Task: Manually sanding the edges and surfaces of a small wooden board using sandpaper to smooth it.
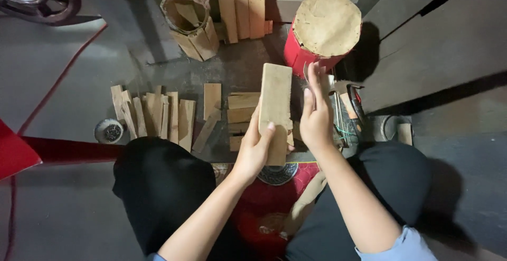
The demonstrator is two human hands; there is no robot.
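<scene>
A flat wooden slat (275,108) was held upright near the centre of the frame, its long edge running from top to bottom. It was clasped at its lower left edge by the left hand (255,147), whose thumb was laid across the front face and whose fingers were wrapped behind, so the grip was closed on the wood. The right hand (316,117) was seen just beside the slat's right edge, fingers stretched straight and pressed together, palm turned toward the wood; whether the slat was actually touched by it could not be told, and nothing was clamped in it.

Behind the slat, on the dark floor (63,71), a short stack of wooden blocks (243,108) was set at mid-frame. To the left of it a row of loose slats (158,115) was spread out, and a single slat (212,100) lay between the row and the stack. A small round tin of nails (109,131) was placed at the left end of the row. At upper centre, a partly assembled wooden barrel (189,23) was tilted beside longer boards (242,7) leaned upright. A red drum with a tan round top (323,28) was stood at upper right, just above the right hand. Some hand tools (346,110) were laid to the right of that hand. The knees in black trousers (158,187) were seen in the lower half, with a red patterned cushion (264,203) between them.
</scene>
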